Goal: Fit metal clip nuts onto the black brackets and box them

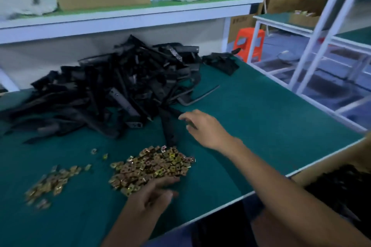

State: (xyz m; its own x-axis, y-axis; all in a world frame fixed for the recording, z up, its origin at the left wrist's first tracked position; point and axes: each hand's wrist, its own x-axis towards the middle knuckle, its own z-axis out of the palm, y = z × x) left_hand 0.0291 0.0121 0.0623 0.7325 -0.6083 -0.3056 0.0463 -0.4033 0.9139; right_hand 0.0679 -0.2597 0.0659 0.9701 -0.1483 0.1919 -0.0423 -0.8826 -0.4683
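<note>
Hands apart, one to each stock pile. Left hand (154, 191) lies on the near edge of the clip nuts (154, 164), fingers stretched loosely over them. No nut visibly pinched, though blur hides the underside.

Right hand (202, 126) reaches across the surface (261, 116) toward the black brackets (120, 86). Its fingers are spread and slack, holding nothing, and the tips are just beside a single bracket (169, 128) that sticks out of the heap toward the nuts.

The layout makes sense to me: nuts heaped close in front, brackets piled behind them, so each hand has a short reach and the two parts meet in the middle. A smaller scatter of nuts (50, 182) sits further left.

At my right, below the surface edge, stands a carton (297, 180) with dark parts inside, probably finished ones.

Judgement: I am at the pick-up step, nothing fitted in hand yet, and much of the heap is left.
</note>
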